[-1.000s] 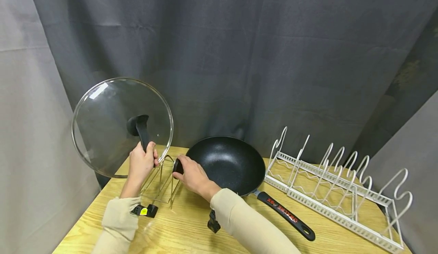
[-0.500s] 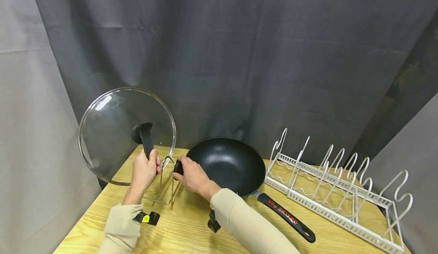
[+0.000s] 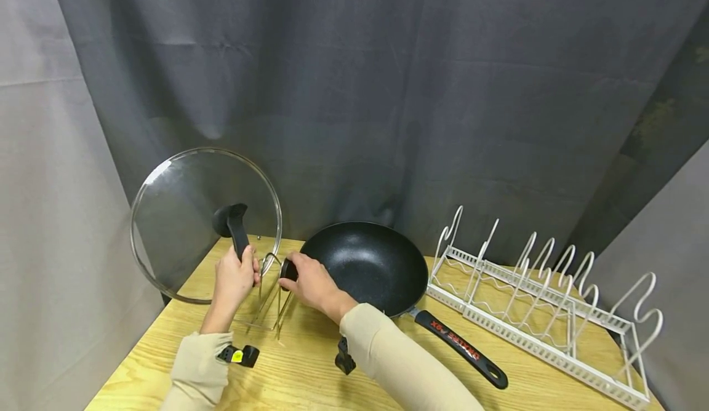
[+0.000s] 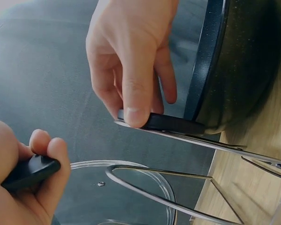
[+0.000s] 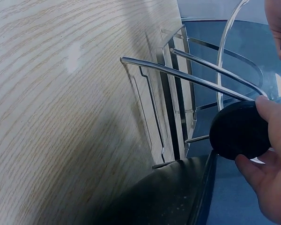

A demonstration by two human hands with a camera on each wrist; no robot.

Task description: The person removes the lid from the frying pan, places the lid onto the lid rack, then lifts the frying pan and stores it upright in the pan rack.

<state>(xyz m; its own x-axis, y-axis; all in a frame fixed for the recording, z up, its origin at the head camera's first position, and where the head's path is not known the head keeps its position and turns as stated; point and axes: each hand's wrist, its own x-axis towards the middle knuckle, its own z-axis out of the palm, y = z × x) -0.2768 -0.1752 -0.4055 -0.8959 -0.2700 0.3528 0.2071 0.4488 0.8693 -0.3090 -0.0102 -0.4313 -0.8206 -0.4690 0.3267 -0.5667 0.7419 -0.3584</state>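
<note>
My left hand [image 3: 232, 279] grips the black upright handle [image 3: 238, 232] of a large clear glass lid [image 3: 177, 232] with a metal rim. The lid stands on edge, its right rim overlapping a small wire rack [image 5: 166, 70] in the head view. With thumb and fingers my right hand [image 3: 317, 283] holds a black round disc [image 5: 239, 131] at the top of that rack's near-right loop. In the left wrist view, the right thumb lies over the edge of the black disc [image 4: 171, 123]. Both hands partly hide the rack in the head view.
A black wok [image 3: 365, 269] sits close to the right of the wire rack, its long handle [image 3: 451, 340] pointing front right. Farther right, a white rack [image 3: 554, 354] with several upright dividers stands on the wooden table [image 3: 299, 380]. Grey curtains [image 3: 354, 91] hang behind.
The left hand has lowered the glass lid and brought it slightly right toward the wire rack, mostly in the first half second. The right hand stays on the disc.
</note>
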